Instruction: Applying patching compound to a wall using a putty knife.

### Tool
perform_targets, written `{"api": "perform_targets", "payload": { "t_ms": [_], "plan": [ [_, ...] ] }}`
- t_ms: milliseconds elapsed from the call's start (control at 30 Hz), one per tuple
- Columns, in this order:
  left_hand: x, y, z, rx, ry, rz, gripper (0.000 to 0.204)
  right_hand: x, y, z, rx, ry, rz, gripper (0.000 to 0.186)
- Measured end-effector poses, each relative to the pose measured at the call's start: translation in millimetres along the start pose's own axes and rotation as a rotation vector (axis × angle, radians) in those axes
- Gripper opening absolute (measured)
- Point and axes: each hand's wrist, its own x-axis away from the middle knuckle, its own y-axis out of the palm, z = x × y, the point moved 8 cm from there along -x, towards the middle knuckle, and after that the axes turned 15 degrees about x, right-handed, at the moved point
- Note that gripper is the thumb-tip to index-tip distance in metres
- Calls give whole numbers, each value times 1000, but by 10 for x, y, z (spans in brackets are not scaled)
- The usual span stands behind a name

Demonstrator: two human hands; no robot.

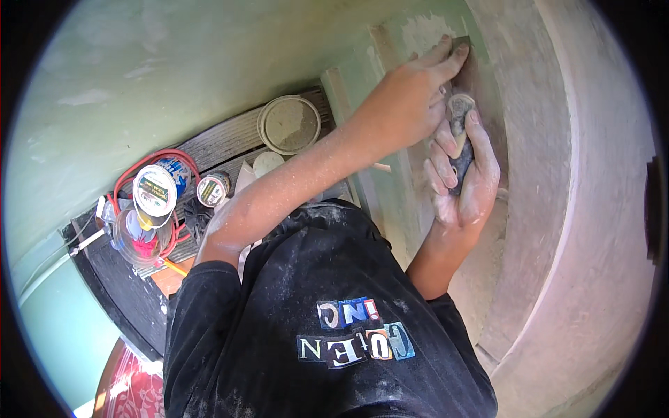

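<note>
My right hand [470, 171] is wrapped round the dark, dusty handle [460, 157] of what looks like a putty knife. Above it, close to the wall, my left hand [418, 94] has its fingers on a dark, flat, square-cornered piece [460, 43], seemingly the tool's blade; how the two parts join is hidden behind the fingers. White dust coats both hands. Beside the fingertips, a pale patch of filler [425, 31] marks the green wall [390, 52].
At left, a slatted wooden surface [216, 143] bears a round tub of greyish matter [289, 125], a white-lidded tub [155, 190], a small jar [212, 189], a clear container [139, 240] and a red hose [129, 171]. A curved, dusty pale surface [536, 174] rises at right.
</note>
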Motion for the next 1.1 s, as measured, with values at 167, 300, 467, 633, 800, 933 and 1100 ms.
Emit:
{"api": "perform_targets", "payload": {
  "t_ms": [167, 300, 467, 633, 800, 933, 1100],
  "plan": [
    [-257, -61, -83, -15, -81, -20, 67, -350, -60, -72, -20, 4, -47, 18],
    [-230, -123, -121, -36, -202, -120, 60, -353, -15, -15, 19, 13, -52, 16],
    [106, 12, -137, 30, -143, -102, 69, -99, -148, 150, 206, -44, 53, 16],
    [679, 236, -79, 179, -417, -164, 65, 329, -508, 411, 463, 1, 212, 23],
    [1241, 468, 65, 338, -209, -49, 51, 961, -968, 821, 391, 165, 327, 50],
    [1553, 619, 39, 512, -460, 6, 34, 1443, -1236, 945, 397, 182, 354, 57],
    [1747, 720, -31, 904, -638, 169, 36, 1947, -1496, 868, 655, 127, 355, 51]
  ]
}}
